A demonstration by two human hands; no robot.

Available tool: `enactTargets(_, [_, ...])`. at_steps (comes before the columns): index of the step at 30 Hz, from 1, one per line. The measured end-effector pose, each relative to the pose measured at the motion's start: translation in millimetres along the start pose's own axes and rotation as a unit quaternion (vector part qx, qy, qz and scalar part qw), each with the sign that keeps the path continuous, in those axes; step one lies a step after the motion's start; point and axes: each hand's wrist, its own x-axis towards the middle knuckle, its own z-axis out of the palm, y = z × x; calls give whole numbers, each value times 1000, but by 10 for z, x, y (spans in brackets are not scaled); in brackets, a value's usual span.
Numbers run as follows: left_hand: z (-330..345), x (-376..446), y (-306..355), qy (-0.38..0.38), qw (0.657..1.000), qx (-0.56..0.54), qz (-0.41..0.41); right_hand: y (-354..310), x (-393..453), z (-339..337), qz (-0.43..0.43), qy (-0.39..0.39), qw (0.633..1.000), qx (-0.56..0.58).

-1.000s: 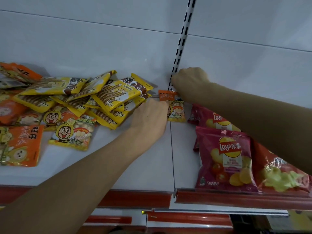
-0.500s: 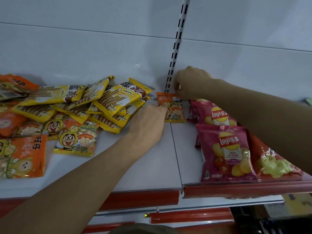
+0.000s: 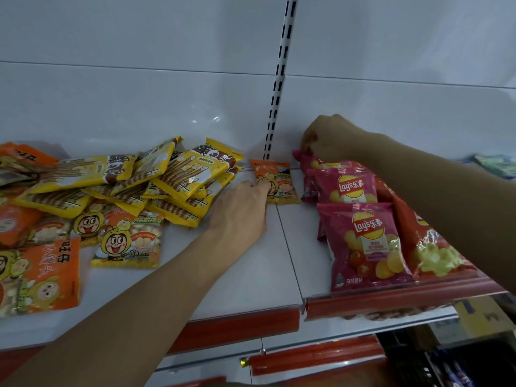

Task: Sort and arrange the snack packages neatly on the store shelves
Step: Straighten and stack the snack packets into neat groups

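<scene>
At shelf back, I'm touching the small orange packet [image 3: 275,181] with my left hand [image 3: 243,210], fingers relaxed; right hand [image 3: 329,139] is pinching the rear pink chip bag [image 3: 307,160].

Glossy plastic snack packages [image 3: 192,174]; smooth, faintly shiny white shelf [image 3: 251,275].

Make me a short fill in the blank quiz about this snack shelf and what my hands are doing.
1. The left hand touches a small ____ packet.
2. The right hand grips the rearmost ____ Lay's bag.
3. The yellow wafer-stick packets lie in a ____.

Missing words: orange; pink; pile
</scene>
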Motion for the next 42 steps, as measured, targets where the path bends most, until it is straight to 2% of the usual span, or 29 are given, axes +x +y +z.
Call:
enactTargets(6, [-164,-84,4,1,999,-46,30,0,-49,40,6,8,1000,7])
enactTargets(9, [-461,-199,-70,64,992,-103,47,-211,-95,41,-20,59,998,22])
enactTargets(11, [-692,-311,-220,115,987,-107,46,-494,-108,96,-39,76,994,70])
enactTargets(16, [-1055,-711,-804,152,986,-65,-22,-1231,-160,231,25,-23,970,240])
enactTargets(20, [-1143,-1161,-1275,177,981,-11,-83,-1588,-227,403,39,-43,933,354])
enactTargets(23, [-1096,-1376,-1554,126,978,39,-165,-1852,-213,589,48,-12,910,412])
enactTargets(26, [-1031,-1500,-1746,75,976,70,-190,-2080,-149,694,55,19,901,429])
enactTargets(36, [-1191,-1576,-2262,61,981,66,-169,-2555,-139,688,86,55,903,417])
enactTargets(42, [-1336,-1497,-2354,77,976,39,-202,-2773,-177,698,76,78,902,417])
